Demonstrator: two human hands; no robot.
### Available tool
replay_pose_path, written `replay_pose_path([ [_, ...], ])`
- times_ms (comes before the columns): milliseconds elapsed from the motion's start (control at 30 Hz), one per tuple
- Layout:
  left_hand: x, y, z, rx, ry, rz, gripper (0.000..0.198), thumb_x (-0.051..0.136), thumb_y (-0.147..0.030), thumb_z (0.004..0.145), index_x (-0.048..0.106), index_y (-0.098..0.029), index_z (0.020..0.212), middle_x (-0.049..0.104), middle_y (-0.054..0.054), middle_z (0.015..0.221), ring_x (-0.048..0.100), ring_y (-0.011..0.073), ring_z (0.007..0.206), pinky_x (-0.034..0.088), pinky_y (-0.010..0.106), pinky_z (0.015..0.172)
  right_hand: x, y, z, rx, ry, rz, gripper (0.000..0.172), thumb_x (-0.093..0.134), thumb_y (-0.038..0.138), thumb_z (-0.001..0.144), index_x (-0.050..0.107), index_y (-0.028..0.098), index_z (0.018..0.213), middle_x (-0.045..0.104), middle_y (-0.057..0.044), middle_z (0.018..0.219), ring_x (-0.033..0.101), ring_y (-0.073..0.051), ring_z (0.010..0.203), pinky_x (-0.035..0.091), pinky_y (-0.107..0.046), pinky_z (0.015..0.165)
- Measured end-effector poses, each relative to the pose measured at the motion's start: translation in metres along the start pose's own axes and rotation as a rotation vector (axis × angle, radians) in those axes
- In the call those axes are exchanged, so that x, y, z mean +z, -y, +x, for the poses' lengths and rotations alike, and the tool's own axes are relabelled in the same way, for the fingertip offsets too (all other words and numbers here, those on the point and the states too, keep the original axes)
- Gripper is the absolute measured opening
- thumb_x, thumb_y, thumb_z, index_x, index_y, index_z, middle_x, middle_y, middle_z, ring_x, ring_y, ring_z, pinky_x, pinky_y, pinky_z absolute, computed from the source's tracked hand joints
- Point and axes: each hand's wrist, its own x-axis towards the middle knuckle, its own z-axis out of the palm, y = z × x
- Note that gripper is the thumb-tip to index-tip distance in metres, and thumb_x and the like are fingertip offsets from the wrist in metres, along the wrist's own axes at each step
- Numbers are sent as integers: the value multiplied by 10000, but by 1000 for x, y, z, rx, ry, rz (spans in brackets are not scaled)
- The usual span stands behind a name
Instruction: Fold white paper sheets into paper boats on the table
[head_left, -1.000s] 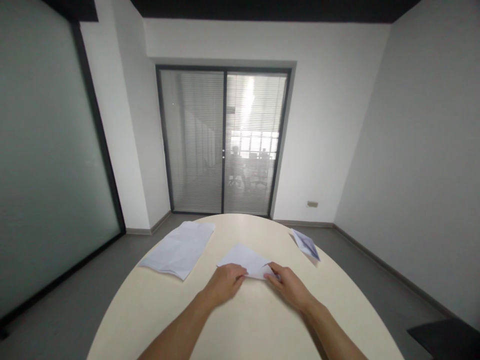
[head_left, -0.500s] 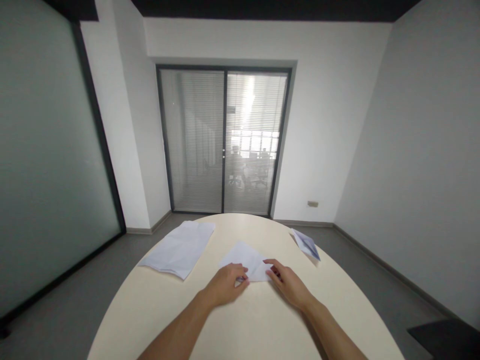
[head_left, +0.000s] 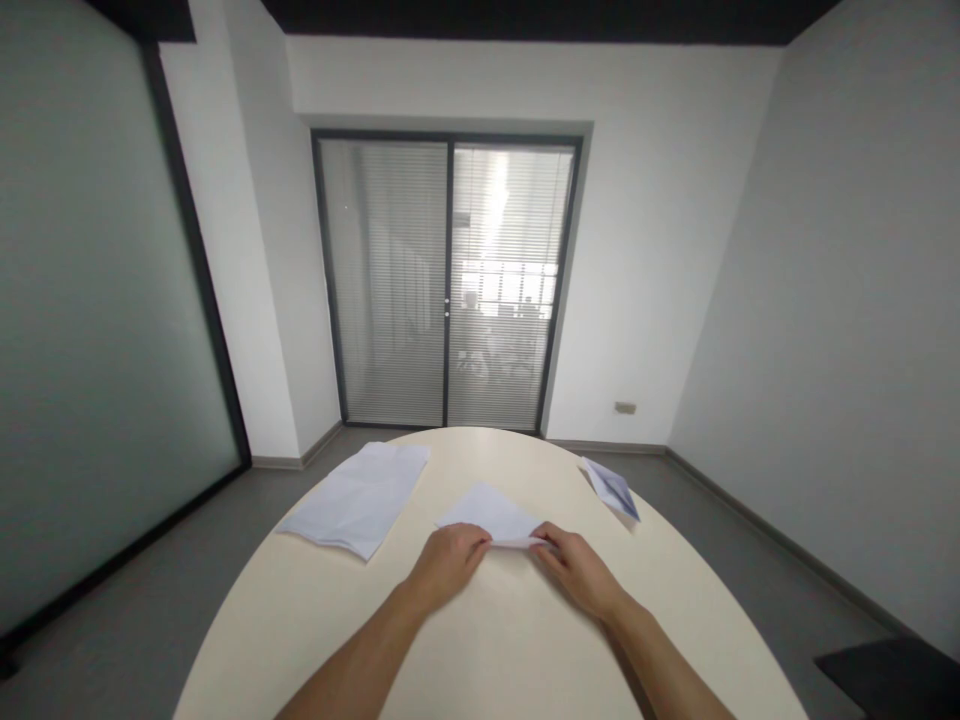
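A folded white paper (head_left: pixel 489 513) lies in the middle of the round cream table (head_left: pixel 517 640), its point aimed away from me. My left hand (head_left: pixel 448 560) pinches the paper's near left edge with curled fingers. My right hand (head_left: pixel 576 570) grips the near right corner, fingers closed on it. The near edge is lifted slightly off the table between both hands.
A stack of white sheets (head_left: pixel 358 498) lies on the table's left side. A small folded paper piece (head_left: pixel 613 487) rests near the table's far right edge. Glass sliding doors with blinds (head_left: pixel 448 285) stand beyond the table. A dark object (head_left: pixel 892 678) sits at the lower right.
The paper's near part has been folded over, so the sheet looks shorter and flatter. Both hands shifted slightly toward each other along its near edge.
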Motion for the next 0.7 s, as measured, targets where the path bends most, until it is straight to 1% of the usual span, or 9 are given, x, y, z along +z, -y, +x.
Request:
replay_pose_path([
  [133, -6, 1, 0, -42, -129, 56, 280, 448, -319, 960, 696, -222, 1045, 727, 63, 1037, 641, 235, 979, 458, 361, 930, 0, 0, 3, 19, -107, 50, 331, 432, 492, 938, 618, 218, 947, 697, -31, 852, 609, -199, 777, 450, -282, 714],
  [233, -8, 4, 0, -145, -276, 49, 248, 490, -369, 944, 686, -227, 1003, 726, 64, 982, 641, 240, 944, 461, 363, 907, 0, -4, 5, 24, -215, 111, 372, 436, 538, 931, 612, 211, 942, 681, -35, 828, 595, -195, 777, 451, -268, 698],
  [300, -7, 10, 1, -225, -372, -33, 215, 524, -397, 928, 664, -243, 984, 723, 40, 953, 650, 219, 905, 475, 328, 857, 1, -7, 6, 30, -280, 164, 394, 440, 560, 925, 608, 204, 960, 675, -40, 832, 591, -198, 775, 456, -269, 691],
  [367, -3, 18, 3, -256, -440, -170, 182, 555, -394, 906, 642, -246, 967, 717, 18, 927, 657, 194, 874, 482, 288, 804, 1, -11, 8, 39, -334, 213, 412, 450, 573, 918, 605, 198, 984, 676, -51, 861, 594, -207, 786, 465, -276, 690],
  [433, 1, 26, 6, -242, -472, -304, 178, 579, -379, 881, 634, -227, 954, 710, 19, 906, 655, 179, 837, 482, 263, 754, 0, -14, 9, 43, -375, 255, 427, 465, 580, 909, 606, 191, 1017, 686, -73, 929, 607, -224, 840, 481, -291, 725],
  [533, 7, 33, 10, -249, -485, -478, 238, 589, -404, 860, 622, -194, 967, 688, 20, 837, 624, 150, 695, 460, 234, 628, -1, -17, 11, 70, -429, 329, 467, 513, 603, 872, 604, 180, 1047, 698, -105, 985, 628, -255, 890, 505, -320, 743],
  [633, 9, 31, 13, -288, -500, -639, 305, 601, -457, 837, 594, -184, 972, 656, 4, 771, 581, 126, 593, 417, 209, 531, -1, -18, 13, 124, -479, 474, 513, 598, 611, 813, 573, 181, 1092, 713, -108, 967, 657, -260, 837, 526, -333, 680],
  [700, 9, 28, 14, -326, -480, -693, 327, 599, -481, 825, 578, -186, 965, 637, -12, 730, 520, 106, 498, 361, 200, 458, 0, -20, 13, 161, -488, 559, 547, 633, 609, 785, 548, 187, 1122, 720, -95, 925, 667, -247, 769, 530, -333, 632],
])
